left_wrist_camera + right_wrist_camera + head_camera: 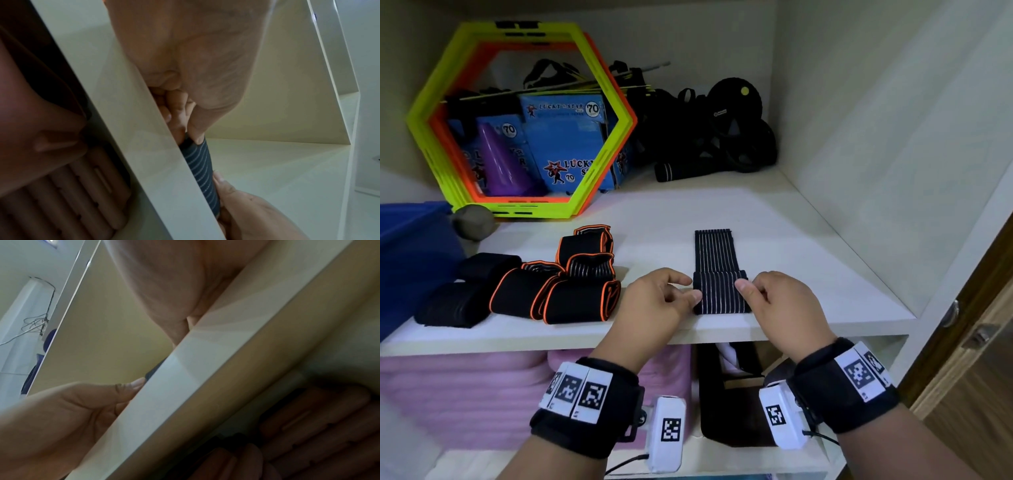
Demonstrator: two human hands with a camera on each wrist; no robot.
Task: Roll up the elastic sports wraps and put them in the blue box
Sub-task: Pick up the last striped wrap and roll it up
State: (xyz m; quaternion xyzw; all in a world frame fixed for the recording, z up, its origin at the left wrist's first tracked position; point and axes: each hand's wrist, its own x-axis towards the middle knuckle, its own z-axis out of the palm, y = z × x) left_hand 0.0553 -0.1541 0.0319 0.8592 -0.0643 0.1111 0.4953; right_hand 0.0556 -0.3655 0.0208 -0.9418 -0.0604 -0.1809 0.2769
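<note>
A black elastic wrap with thin white stripes (720, 293) lies at the front edge of the white shelf (808, 274), its near end rolled and its flat tail (714, 250) reaching toward the back. My left hand (690, 287) pinches the roll's left end and my right hand (748, 291) pinches its right end. The left wrist view shows the striped roll (202, 172) between both hands behind the shelf edge. A blue box (410, 240) sits at the far left, partly cut off.
Left of my hands lie several orange-trimmed wraps (571, 287) and plain black ones (455, 305). Behind them are neon hexagon rings (517, 120), blue cardboard boxes (565, 144), a purple cone (500, 161), a grey ball (474, 221) and black exercise gear (736, 120). Pink mats (465, 394) fill the shelf below.
</note>
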